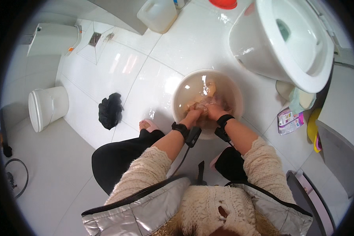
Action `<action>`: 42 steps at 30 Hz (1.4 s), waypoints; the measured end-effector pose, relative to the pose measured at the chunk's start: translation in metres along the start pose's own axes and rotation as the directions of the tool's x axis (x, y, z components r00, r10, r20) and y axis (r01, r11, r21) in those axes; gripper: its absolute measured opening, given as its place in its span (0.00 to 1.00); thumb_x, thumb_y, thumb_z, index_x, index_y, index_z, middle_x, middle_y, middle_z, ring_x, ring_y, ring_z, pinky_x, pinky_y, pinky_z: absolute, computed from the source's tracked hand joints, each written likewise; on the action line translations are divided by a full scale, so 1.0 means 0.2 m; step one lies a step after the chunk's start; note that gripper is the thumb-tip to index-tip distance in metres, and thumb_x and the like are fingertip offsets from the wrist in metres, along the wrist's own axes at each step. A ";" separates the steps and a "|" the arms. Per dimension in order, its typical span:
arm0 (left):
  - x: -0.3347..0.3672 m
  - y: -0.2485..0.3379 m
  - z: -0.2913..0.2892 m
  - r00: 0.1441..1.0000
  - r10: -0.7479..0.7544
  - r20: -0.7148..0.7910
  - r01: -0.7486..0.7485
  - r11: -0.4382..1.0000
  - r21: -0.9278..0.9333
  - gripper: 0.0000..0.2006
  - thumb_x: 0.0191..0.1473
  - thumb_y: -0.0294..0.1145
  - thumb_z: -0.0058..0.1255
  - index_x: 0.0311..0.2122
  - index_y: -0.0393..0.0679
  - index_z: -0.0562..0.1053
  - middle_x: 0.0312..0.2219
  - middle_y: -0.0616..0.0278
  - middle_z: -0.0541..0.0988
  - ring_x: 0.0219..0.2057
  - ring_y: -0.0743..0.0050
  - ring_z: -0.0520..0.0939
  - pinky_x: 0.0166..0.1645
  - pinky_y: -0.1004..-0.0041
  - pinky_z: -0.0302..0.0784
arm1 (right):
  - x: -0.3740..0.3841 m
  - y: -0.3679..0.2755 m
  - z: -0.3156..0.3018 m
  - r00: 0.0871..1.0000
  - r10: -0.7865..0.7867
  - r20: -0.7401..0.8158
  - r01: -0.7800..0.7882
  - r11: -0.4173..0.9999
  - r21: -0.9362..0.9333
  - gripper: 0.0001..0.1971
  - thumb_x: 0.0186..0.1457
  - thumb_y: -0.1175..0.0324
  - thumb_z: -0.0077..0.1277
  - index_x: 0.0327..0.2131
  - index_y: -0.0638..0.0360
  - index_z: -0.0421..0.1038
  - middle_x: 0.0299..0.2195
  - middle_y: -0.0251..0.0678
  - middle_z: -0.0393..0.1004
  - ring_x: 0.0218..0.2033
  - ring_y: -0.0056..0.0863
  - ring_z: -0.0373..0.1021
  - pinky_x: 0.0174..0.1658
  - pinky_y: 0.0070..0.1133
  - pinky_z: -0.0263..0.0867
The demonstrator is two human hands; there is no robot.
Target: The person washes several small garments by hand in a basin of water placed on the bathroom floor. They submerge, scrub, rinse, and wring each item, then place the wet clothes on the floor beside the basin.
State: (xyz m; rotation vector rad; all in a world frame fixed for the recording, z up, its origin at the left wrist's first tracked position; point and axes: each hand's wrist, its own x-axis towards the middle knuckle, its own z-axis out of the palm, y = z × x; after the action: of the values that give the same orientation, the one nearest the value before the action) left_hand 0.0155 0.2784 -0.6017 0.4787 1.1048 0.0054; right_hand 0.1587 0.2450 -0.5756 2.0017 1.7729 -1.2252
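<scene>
A round whitish basin [177,84] of brownish water stands on the floor in front of me, between my feet. Both hands reach down into it and meet near its middle. My left hand [194,114] is closed, its fingers curled at the water. Beside it my right hand [215,109] is closed as well, the knuckles close to the left one. Something pale and wet, perhaps cloth, shows around the fingers, but glare and water hide its kind. An orange-tan patch [211,88] shows in the water beyond the hands. Each wrist wears a black strap with a small device.
A black cloth bundle [110,111] lies on the tiles at left, near a lidded white bucket [51,106]. The toilet [255,47] stands at far right, and a translucent jug [158,16] at the back. A purple-and-white packet [290,121] lies right of the basin.
</scene>
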 end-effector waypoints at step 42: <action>-0.12 -0.01 0.07 0.983 0.182 -0.013 -0.182 0.983 -0.008 0.24 0.55 0.46 0.38 0.54 0.48 0.56 0.48 0.54 0.65 0.49 0.62 0.66 0.49 0.58 0.64 | -0.18 -0.02 -0.09 0.981 0.151 -0.122 -0.052 0.809 0.585 0.36 0.37 0.65 0.56 0.53 0.56 0.55 0.47 0.46 0.65 0.47 0.44 0.62 0.49 0.33 0.59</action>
State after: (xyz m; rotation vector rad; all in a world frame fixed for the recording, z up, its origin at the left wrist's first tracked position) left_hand 0.0164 0.2659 -0.5770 0.5710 1.0695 0.1740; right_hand 0.1647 0.2310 -0.5384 2.5470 1.4288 -1.7755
